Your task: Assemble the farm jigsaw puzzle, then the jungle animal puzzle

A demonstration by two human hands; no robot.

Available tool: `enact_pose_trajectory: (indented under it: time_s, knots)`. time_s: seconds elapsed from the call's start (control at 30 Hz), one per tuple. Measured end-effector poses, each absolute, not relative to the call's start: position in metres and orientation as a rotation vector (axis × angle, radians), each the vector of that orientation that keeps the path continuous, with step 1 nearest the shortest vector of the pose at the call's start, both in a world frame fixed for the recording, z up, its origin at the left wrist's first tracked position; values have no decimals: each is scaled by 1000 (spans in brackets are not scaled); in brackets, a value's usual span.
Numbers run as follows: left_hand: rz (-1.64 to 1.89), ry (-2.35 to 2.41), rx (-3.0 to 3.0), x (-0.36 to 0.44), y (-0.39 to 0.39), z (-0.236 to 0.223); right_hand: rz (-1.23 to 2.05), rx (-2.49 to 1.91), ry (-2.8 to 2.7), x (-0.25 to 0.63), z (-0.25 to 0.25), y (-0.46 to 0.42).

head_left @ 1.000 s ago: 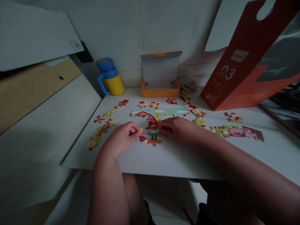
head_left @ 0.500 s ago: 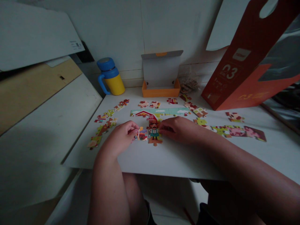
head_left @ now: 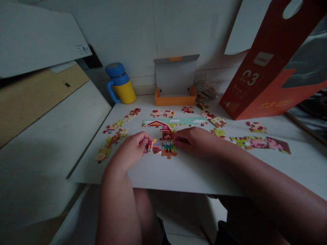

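Near the middle of the white table [head_left: 176, 173], my left hand [head_left: 136, 144] is closed, thumb and fingers pinching the left edge of a small colourful jigsaw puzzle piece [head_left: 156, 146]. Just right of that piece stands the joined figure in a hat and green trousers [head_left: 168, 144], made of puzzle pieces, with a red roof section above it. My right hand [head_left: 191, 140] rests along the figure's right side, fingers curled and fingertips at its edge; whether they grip it is hidden. A pale blue strip of joined puzzle [head_left: 181, 121] runs behind both hands.
Loose puzzle pieces lie at left [head_left: 112, 137] and right [head_left: 258, 142]. At the back stand a blue and yellow mug [head_left: 125, 90], an open orange box [head_left: 176, 100] and a plastic bag of pieces [head_left: 206, 92]. A tall red box [head_left: 251, 80] leans at right.
My left hand's fingers have shifted slightly, showing more of the small piece's left side, which sits a touch further right and lower. My right hand has hardly moved.
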State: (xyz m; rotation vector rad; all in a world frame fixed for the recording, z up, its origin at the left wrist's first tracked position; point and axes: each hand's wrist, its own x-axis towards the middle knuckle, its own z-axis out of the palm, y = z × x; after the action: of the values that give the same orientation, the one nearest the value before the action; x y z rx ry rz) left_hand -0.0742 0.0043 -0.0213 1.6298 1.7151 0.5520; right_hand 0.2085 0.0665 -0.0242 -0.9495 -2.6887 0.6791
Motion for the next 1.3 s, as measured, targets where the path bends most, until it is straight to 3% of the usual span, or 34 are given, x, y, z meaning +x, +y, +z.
enact_pose_trajectory:
  time_s: [1.3]
  knots:
    - [643, 1547, 1645, -80, 5, -33, 684, -951, -2698, 208, -23, 65]
